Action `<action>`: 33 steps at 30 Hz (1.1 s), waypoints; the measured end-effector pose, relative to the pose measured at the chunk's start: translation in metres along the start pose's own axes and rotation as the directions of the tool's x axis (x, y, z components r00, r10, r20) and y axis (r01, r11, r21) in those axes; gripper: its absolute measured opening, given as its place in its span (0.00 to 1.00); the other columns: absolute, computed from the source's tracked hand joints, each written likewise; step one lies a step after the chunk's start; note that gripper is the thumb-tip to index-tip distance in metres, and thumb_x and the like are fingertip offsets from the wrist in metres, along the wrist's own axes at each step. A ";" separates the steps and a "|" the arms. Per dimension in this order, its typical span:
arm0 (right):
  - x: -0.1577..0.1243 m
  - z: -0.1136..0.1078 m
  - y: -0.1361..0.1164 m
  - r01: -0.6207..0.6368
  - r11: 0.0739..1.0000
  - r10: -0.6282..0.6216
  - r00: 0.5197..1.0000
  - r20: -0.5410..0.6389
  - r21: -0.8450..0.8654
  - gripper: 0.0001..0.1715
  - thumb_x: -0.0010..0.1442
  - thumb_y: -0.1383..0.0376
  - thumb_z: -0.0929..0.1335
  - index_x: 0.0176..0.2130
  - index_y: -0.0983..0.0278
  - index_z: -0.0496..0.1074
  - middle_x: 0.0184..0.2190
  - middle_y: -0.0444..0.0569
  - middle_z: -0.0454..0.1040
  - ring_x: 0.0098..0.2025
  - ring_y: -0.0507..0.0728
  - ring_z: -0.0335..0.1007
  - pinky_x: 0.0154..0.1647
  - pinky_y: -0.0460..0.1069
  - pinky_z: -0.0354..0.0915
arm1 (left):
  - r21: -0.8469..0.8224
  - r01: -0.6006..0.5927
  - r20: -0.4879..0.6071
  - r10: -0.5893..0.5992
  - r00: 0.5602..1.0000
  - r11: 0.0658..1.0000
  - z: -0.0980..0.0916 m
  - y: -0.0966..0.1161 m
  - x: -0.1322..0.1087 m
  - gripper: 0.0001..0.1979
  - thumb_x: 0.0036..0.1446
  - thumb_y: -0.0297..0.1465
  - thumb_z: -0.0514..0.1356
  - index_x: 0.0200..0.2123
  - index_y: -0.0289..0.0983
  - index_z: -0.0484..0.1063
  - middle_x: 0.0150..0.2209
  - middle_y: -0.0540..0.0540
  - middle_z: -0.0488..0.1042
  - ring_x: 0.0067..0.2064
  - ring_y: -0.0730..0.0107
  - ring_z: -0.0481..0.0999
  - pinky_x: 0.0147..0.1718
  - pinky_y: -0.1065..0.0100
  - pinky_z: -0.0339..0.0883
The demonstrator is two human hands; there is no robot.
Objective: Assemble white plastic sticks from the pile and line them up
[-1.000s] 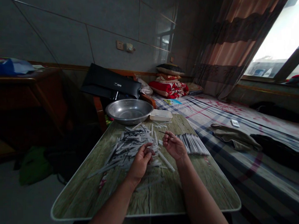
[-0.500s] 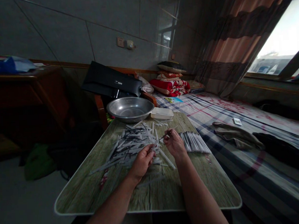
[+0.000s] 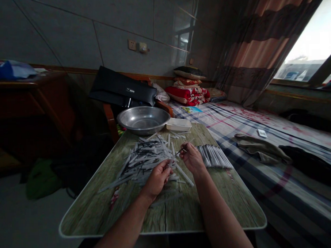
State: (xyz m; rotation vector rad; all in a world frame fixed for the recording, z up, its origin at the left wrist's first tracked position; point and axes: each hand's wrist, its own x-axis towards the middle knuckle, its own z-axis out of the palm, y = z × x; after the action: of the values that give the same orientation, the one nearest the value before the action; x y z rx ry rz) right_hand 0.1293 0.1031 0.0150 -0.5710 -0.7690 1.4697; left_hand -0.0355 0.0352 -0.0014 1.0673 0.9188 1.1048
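Wood-grain table (image 3: 84, 217) is bearing strip pile (image 3: 145, 157); left hand (image 3: 157, 178) is pinching pale strip (image 3: 171, 162), right hand (image 3: 192, 158) dark rod (image 3: 180, 151); strip likely weighing little, flexing, wanting light end grip.

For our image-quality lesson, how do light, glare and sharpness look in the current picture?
In the head view, the window is blown out while the desk sinks into shadow; in the same head view, the wall carries a pale reflection; also in the head view, the heap of pale strips looks soft, and the thin dark item in the right grip is too indistinct to identify.
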 end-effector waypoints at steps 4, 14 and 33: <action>0.000 -0.001 0.003 0.031 0.998 -0.030 0.999 0.015 -0.046 0.12 0.53 0.58 0.73 0.31 0.64 0.71 0.28 0.43 0.70 0.25 0.49 0.65 0.23 0.43 0.63 | 0.002 0.022 0.059 -0.022 0.998 1.000 0.001 0.000 -0.001 0.21 0.54 0.37 0.60 0.49 0.33 0.68 0.26 0.52 0.68 0.18 0.84 0.55 0.16 0.77 0.43; -0.006 0.011 0.017 0.085 0.968 -0.046 0.985 0.167 -0.236 0.29 0.51 0.63 0.73 0.52 0.55 0.65 0.26 0.39 0.72 0.24 0.50 0.65 0.26 0.45 0.64 | -0.240 0.125 0.124 -0.097 0.988 0.963 0.000 0.007 -0.004 0.20 0.54 0.33 0.60 0.50 0.38 0.63 0.26 0.52 0.69 0.17 0.83 0.58 0.15 0.79 0.44; 0.011 -0.034 0.026 0.055 -0.192 -0.210 0.973 0.096 -0.980 0.13 0.53 0.69 0.66 0.37 0.59 0.79 0.40 0.52 0.70 0.45 0.60 0.62 0.45 0.52 0.56 | -0.391 0.071 0.120 -0.026 0.992 0.918 -0.004 0.018 -0.008 0.33 0.56 0.32 0.60 0.62 0.51 0.52 0.26 0.56 0.63 0.17 0.84 0.56 0.13 0.82 0.47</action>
State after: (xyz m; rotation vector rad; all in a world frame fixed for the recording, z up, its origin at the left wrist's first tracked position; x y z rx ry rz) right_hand 0.1372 0.1185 -0.0250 -1.7136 -1.8599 0.1880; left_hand -0.0447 0.0298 0.0157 0.7589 0.5940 1.1183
